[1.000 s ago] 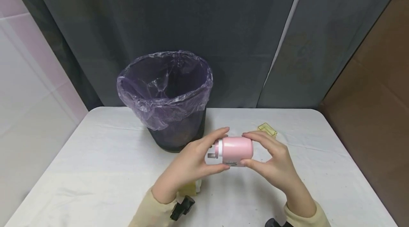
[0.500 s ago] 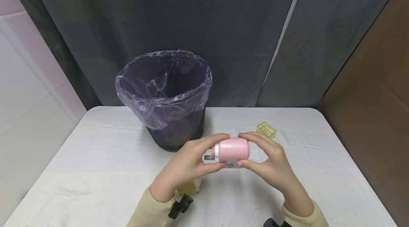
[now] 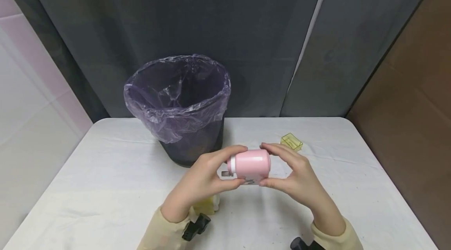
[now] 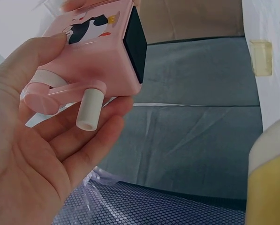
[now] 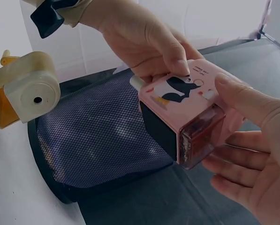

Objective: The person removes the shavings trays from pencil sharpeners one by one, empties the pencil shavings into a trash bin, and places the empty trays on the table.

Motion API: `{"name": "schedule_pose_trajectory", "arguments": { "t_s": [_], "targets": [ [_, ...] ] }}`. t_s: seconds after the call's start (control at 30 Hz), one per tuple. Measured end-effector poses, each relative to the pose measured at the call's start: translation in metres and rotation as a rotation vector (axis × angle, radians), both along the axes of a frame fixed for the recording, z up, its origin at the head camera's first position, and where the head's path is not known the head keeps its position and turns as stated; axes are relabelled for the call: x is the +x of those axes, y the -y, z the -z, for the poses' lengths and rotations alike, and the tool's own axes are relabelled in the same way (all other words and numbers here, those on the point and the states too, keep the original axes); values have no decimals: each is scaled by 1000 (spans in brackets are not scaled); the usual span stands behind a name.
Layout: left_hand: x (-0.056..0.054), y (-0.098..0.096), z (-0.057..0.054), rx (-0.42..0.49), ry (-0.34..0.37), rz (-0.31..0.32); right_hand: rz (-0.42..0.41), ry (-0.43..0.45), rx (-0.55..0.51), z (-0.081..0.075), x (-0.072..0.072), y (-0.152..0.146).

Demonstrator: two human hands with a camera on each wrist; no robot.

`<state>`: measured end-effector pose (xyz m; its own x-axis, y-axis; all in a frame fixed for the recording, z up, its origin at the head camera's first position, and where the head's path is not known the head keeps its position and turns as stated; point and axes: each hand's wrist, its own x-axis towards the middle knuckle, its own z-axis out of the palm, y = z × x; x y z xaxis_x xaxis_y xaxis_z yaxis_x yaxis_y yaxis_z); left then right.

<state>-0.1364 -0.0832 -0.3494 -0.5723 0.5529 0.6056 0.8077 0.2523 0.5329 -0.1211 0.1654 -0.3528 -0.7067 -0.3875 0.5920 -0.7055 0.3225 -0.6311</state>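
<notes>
Both hands hold a pink hand-crank pencil sharpener (image 3: 251, 164) above the white table, lying on its side in the head view. My left hand (image 3: 206, 175) grips its crank end, thumb on one face and fingers on the opposite one. At the other end, the right hand (image 3: 297, 173) grips it between thumb and fingers. A penguin picture decorates one face. In the left wrist view, the crank's pale handle (image 4: 89, 110) points out beside the palm, and the base (image 4: 136, 44) is black. The right wrist view shows a clear drawer (image 5: 203, 136) with shavings inside, near the right fingers.
A mesh bin (image 3: 192, 144) with a purple plastic liner (image 3: 176, 123) stands behind the left hand. A yellow-and-white crank sharpener (image 5: 27, 91) stands near the left forearm, mostly hidden in the head view. Behind the right hand lies a clear yellow box (image 3: 291, 141).
Both hands and the pink pencil sharpener have shifted slightly left. The left fingers on its upper side have come down closer against it. The grip of both hands continues.
</notes>
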Motion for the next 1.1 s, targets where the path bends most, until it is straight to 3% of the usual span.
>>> {"name": "schedule_pose_trajectory", "arguments": {
  "t_s": [0.43,1.1],
  "targets": [
    [0,4,0,17,-37,-10,-28,79,58,5,-4,-1],
    [-1,5,-3,21,-21,40,-42,97,43,10,-6,-1]
  ]
}}
